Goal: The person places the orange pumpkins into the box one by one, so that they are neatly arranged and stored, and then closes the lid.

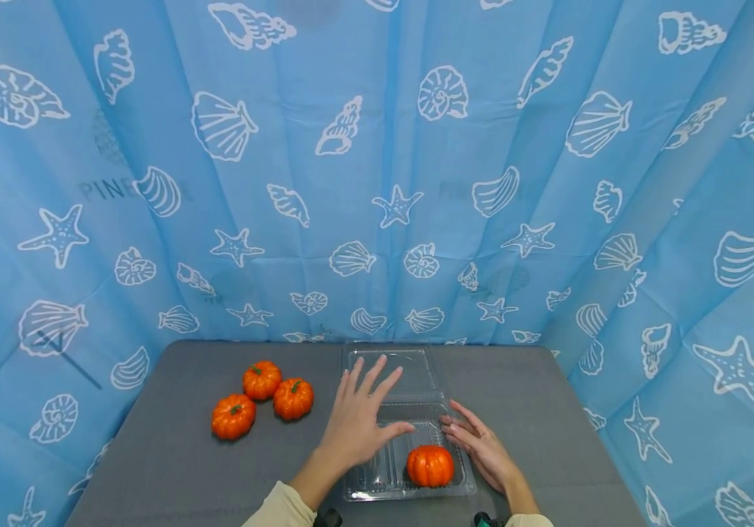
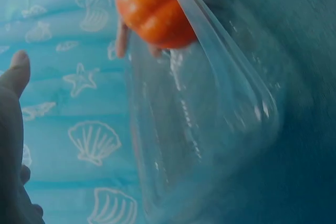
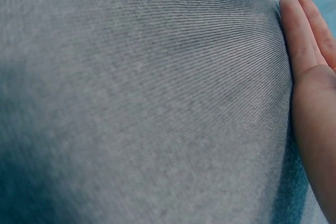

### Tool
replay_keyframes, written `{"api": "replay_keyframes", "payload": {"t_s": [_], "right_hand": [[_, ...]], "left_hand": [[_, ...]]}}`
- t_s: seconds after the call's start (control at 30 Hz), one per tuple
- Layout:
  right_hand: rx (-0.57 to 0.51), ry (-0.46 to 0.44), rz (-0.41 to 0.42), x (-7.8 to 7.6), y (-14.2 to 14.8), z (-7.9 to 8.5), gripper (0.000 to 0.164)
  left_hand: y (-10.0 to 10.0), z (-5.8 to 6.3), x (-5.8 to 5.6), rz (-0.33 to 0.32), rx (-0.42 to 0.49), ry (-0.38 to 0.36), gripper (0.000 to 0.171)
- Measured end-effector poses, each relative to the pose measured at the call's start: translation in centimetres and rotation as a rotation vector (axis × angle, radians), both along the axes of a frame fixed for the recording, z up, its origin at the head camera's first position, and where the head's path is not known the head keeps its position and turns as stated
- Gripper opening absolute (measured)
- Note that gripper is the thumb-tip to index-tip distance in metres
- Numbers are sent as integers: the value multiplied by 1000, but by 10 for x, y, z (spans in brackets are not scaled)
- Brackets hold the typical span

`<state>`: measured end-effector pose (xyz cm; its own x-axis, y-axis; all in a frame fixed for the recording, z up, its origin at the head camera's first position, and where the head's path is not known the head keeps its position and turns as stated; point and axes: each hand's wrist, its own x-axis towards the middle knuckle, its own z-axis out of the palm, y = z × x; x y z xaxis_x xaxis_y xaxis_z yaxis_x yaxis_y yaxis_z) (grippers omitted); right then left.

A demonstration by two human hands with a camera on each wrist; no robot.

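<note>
A clear plastic clamshell container (image 1: pixel 367 492) lies on the grey table with its lid (image 1: pixel 410 366) folded back toward the curtain. One small orange pumpkin (image 1: pixel 430 466) sits in the right part of its base; the left wrist view shows this pumpkin (image 2: pixel 157 11) too. My left hand (image 1: pixel 359 421), fingers spread, is over the container's left side and holds nothing. At the container's right edge is my right hand (image 1: pixel 482 448), its fingers extended and nothing in its grasp. Whether the right fingertips touch the rim, I cannot tell.
Three more orange pumpkins, a back one (image 1: pixel 261 380), a right one (image 1: pixel 293 399) and a front one (image 1: pixel 233 416), stand together on the left of the grey table (image 1: pixel 159 454). A blue curtain (image 1: pixel 377 168) with white shell prints hangs behind and beside the table.
</note>
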<state>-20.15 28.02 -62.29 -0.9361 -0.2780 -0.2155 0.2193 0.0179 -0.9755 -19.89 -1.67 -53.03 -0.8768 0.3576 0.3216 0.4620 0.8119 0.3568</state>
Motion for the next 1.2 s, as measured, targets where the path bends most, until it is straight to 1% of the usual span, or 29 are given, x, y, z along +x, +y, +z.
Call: {"api": "replay_keyframes", "payload": {"t_s": [0.07,0.23,0.4,0.57,0.7,0.83,0.93,1.2], "right_hand": [[-4,-3,-3,0,0,-1,68],[-9,-2,5,0,0,-2,68],[-17,-16,0,0,0,-1,67],[-14,-7,8,1,-1,2,69],[-15,-10,7,1,-2,3,70],[-13,-13,9,1,-2,5,70],[-11,-12,14,1,-2,5,69],[-17,-7,43,3,-1,4,69]], "left_hand": [[-4,-4,-2,33,-17,5,91],[-16,-16,-8,111,-46,-21,90],[-29,-25,-14,172,-70,-39,89],[-43,-36,-17,223,-47,-66,88],[-54,-46,-18,260,-29,-55,88],[-63,-52,-21,287,-2,-32,88],[-70,-56,-24,305,22,-28,87],[-88,-70,-29,357,75,-51,82]]}}
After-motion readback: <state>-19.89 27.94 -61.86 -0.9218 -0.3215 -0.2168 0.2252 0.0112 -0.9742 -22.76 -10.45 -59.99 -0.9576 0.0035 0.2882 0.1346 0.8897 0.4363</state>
